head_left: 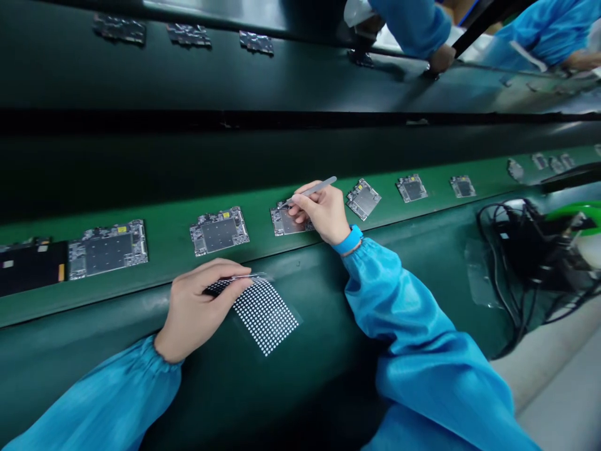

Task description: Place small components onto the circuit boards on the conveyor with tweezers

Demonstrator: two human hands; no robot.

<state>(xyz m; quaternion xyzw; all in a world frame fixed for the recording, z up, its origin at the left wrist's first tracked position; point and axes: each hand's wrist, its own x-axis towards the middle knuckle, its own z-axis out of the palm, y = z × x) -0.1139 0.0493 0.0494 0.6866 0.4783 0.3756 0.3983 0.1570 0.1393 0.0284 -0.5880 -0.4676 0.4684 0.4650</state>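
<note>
My right hand (323,212) pinches metal tweezers (313,188) and rests on a circuit board (285,222) lying on the green conveyor belt (164,254); the tweezer tip touches the board's top edge. My left hand (200,307) presses its fingers down on a clear sheet of small white dots (263,312) lying on the dark green bench in front of the belt. Both arms wear blue sleeves.
Several more circuit boards lie along the belt, such as one at left (107,248), one beside it (218,230) and one to the right (363,198). Black cables (521,250) pile at the right. Another person's blue sleeves (413,25) work across a far belt.
</note>
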